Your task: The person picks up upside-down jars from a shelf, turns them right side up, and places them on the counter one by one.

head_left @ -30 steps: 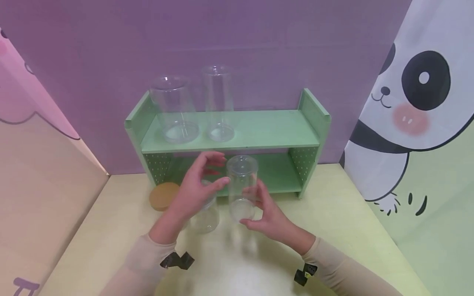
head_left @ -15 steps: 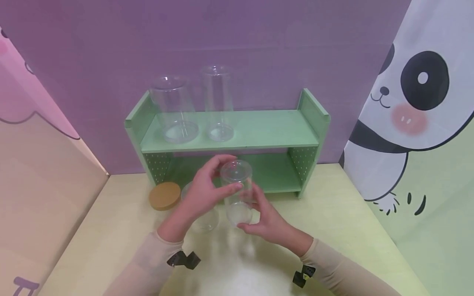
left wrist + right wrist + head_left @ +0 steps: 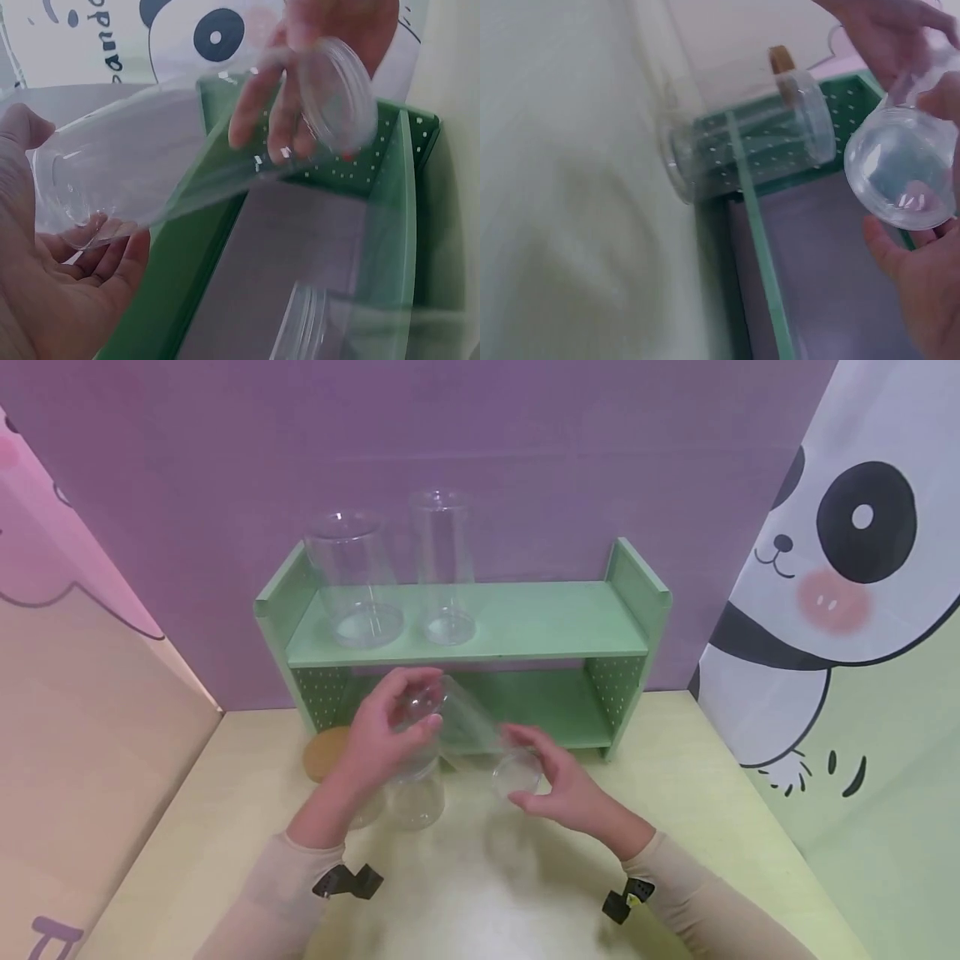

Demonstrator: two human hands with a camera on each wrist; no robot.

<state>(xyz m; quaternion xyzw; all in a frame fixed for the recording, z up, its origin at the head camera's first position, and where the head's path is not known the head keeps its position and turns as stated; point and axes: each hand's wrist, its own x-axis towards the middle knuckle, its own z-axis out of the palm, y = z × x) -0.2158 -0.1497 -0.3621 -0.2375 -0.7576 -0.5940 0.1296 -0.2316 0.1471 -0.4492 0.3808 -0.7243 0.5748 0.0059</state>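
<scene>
A tall clear jar point(image 3: 474, 720) is held in the air between my hands, slanting down from upper left to lower right. My left hand point(image 3: 384, 728) curls its thumb and fingers round the raised end, as the left wrist view also shows. My right hand point(image 3: 564, 787) grips the low end, whose round face point(image 3: 900, 169) is turned toward the right wrist camera. Under my left hand another clear jar point(image 3: 418, 802) stands on the table. Beside it is a round tan lid point(image 3: 322, 754), partly hidden by the left forearm.
A green two-tier shelf point(image 3: 555, 620) stands at the back of the table point(image 3: 675, 843). On its upper tier are a wide clear jar point(image 3: 356, 578) and a tall narrow clear jar point(image 3: 445, 560). A purple wall point(image 3: 480, 427) rises behind.
The jar has tipped from near upright to a steep slant, its upper end swinging left with my left hand. My right hand has shifted right with the lower end.
</scene>
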